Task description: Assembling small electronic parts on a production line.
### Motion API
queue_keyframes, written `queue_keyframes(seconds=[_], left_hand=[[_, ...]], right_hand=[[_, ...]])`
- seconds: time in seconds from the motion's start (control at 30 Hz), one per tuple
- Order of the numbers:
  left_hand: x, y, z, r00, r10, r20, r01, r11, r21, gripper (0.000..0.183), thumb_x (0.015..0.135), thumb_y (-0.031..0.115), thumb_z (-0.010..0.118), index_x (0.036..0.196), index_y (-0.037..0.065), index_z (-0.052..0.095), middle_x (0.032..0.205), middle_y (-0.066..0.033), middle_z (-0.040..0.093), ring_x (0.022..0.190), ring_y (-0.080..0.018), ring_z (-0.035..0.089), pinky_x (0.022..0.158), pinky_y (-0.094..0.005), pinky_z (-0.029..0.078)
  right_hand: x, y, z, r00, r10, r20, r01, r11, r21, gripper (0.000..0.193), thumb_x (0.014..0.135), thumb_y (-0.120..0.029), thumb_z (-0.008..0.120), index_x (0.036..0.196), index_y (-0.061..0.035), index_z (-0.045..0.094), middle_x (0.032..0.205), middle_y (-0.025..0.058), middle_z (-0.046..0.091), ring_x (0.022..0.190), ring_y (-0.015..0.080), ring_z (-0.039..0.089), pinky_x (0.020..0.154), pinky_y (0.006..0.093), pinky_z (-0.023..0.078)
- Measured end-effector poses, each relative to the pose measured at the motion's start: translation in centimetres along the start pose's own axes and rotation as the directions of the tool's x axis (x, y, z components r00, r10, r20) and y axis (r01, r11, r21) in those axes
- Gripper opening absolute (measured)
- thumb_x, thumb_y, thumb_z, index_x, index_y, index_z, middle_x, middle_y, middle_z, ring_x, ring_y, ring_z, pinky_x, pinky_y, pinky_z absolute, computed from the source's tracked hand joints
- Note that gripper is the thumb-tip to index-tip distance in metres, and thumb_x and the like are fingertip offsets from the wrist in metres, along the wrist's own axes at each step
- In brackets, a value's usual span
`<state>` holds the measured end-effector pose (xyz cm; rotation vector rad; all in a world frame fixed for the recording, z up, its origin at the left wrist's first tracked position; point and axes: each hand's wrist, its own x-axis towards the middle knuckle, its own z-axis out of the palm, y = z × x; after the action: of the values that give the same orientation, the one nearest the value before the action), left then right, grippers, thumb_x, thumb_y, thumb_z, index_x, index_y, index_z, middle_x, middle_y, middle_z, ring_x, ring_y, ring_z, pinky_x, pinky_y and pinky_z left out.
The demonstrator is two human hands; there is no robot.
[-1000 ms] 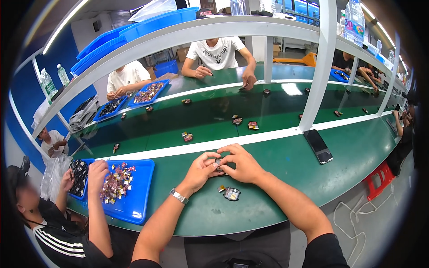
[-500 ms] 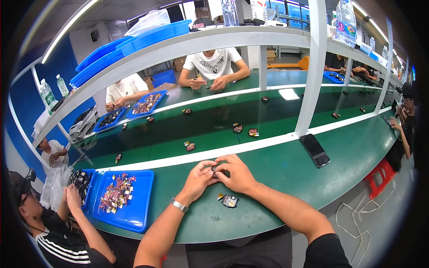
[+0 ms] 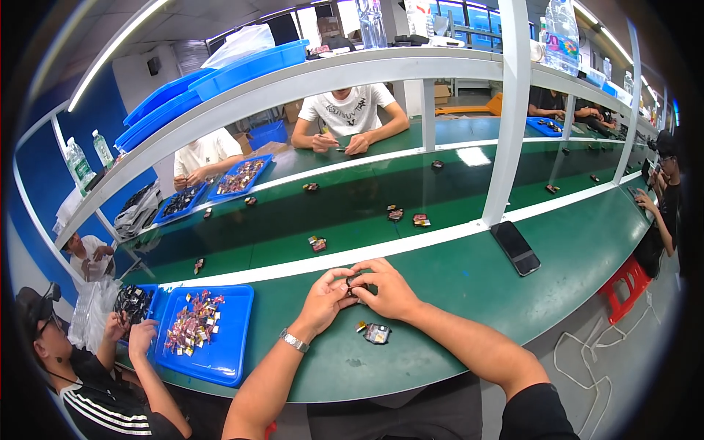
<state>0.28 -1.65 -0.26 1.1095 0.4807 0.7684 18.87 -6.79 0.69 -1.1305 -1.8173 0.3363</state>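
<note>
My left hand (image 3: pixel 321 301), with a metal-band watch on the wrist, is closed around a small dark part (image 3: pixel 350 283) above the green table. My right hand (image 3: pixel 390 289) meets it from the other side, thumb and fingertips pinching the same part. The fingers cover most of it, so its exact kind is hidden. Just below the hands lies a small electronic module (image 3: pixel 377 334), a dark case with a pale, translucent middle. A little yellow-and-white tab (image 3: pixel 360 326) sticks out at its upper left.
Left of my arms stands a blue tray (image 3: pixel 246 330) of small reddish parts with yellow-white tabs. A black phone (image 3: pixel 515 248) lies at right by a white post (image 3: pixel 506 147). Modules (image 3: pixel 317 243) dot the green belt (image 3: pixel 279 213) beyond. A co-worker (image 3: pixel 95 374) sits at left; others sit opposite.
The modules on the belt have shifted slightly to the right. The left co-worker's hands have come apart near the tray of black parts. My hands keep the dark part in nearly the same place.
</note>
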Motion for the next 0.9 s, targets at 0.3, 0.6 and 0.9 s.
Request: queue_keyframes(seconds=[0.3,0.6,0.9], left_hand=[[0.1,-0.2,-0.1,1.000,0.021,0.002,-0.021,1.000,-0.008,0.027,0.099,0.007,0.053,0.125,0.003,0.047,0.114,-0.0123,0.064,0.108,-0.0212,0.062,0.097,-0.0391,0.052],[0.1,-0.3,-0.2,0.998,0.060,-0.022,-0.061,0.998,-0.035,0.026,0.098,0.006,0.055,0.122,0.003,0.047,0.127,-0.0158,0.059,0.112,-0.0225,0.060,0.099,-0.0402,0.051],[0.1,-0.4,0.3,0.997,0.069,-0.023,-0.070,0.997,-0.015,0.026,0.098,0.006,0.055,0.122,0.003,0.048,0.126,-0.0141,0.060,0.112,-0.0220,0.061,0.099,-0.0399,0.051]], right_hand=[[-0.1,0.3,0.7,0.999,-0.005,-0.045,0.006,1.000,0.021,0.016,0.080,-0.009,0.072,0.096,-0.0084,0.074,0.117,0.0069,0.063,0.116,0.0268,0.054,0.092,0.0372,0.049],[0.0,0.0,0.5,0.998,-0.026,-0.063,0.024,0.999,-0.036,0.019,0.078,-0.008,0.072,0.097,-0.0102,0.075,0.126,0.0082,0.059,0.120,0.0276,0.050,0.093,0.0377,0.049],[0.0,0.4,1.1,0.995,0.009,-0.103,-0.004,0.999,0.046,0.015,0.077,-0.005,0.071,0.091,-0.0092,0.074,0.122,0.0067,0.062,0.119,0.0276,0.053,0.096,0.0384,0.047]])
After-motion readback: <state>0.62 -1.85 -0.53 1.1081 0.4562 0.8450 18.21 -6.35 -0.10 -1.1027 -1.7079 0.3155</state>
